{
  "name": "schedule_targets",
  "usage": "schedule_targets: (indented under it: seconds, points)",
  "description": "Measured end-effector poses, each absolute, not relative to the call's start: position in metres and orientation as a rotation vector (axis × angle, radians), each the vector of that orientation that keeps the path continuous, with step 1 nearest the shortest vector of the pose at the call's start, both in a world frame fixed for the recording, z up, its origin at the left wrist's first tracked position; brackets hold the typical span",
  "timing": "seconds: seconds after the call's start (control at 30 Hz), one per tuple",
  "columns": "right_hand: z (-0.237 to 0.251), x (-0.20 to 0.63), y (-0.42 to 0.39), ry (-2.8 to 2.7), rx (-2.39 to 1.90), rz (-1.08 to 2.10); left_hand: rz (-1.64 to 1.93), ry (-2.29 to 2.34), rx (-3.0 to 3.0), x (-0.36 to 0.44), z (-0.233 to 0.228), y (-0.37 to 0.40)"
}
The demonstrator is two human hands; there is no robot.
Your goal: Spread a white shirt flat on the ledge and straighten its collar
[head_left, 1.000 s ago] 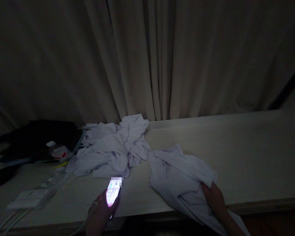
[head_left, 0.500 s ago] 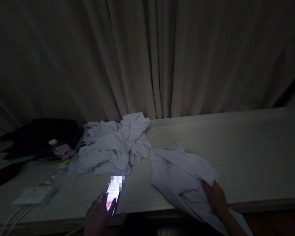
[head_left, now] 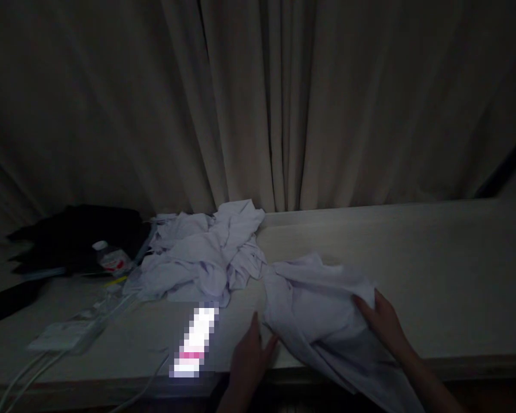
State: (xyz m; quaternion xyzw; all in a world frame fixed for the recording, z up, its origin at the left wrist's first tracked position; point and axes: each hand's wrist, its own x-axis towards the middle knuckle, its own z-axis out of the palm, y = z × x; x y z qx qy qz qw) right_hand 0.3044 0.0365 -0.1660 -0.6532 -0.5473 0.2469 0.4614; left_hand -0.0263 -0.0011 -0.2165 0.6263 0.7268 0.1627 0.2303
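Note:
A crumpled white garment point(head_left: 313, 304) lies on the pale table point(head_left: 434, 275) and hangs over its front edge. My right hand point(head_left: 384, 324) rests on the garment's right side, fingers gripping a fold of the cloth. My left hand point(head_left: 249, 358) is open, fingers spread, at the garment's left edge, close to touching it. A lit phone point(head_left: 195, 341) lies flat on the table left of my left hand, apart from it. A second heap of white clothes point(head_left: 202, 258) sits behind.
Pale curtains point(head_left: 258, 103) hang behind the table. At the left are a dark bag point(head_left: 77, 235), a small bottle point(head_left: 109, 258), a white power strip point(head_left: 62, 335) and cables point(head_left: 21, 373). The room is dim.
My left hand has let go of the phone, which now lies on the table, and moved right to the garment's edge. My right hand has shifted slightly up the cloth.

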Motion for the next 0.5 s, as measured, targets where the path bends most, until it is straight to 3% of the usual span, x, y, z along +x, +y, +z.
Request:
schedule_targets:
  seconds: [0.1, 0.27, 0.5]
  points:
    - [-0.110, 0.292, 0.038, -1.435, -1.515, 0.591, 0.376, 1.835, 1.674, 0.009, -0.213, 0.006]
    - [-0.033, 0.290, 0.042, -1.577, -1.438, 0.488, 0.612, 1.652, 1.658, 0.004, -0.197, 0.016]
    - [0.062, 0.328, 0.041, -1.752, -1.457, 0.301, 1.288, 1.671, 1.401, -0.035, -0.101, 0.038]
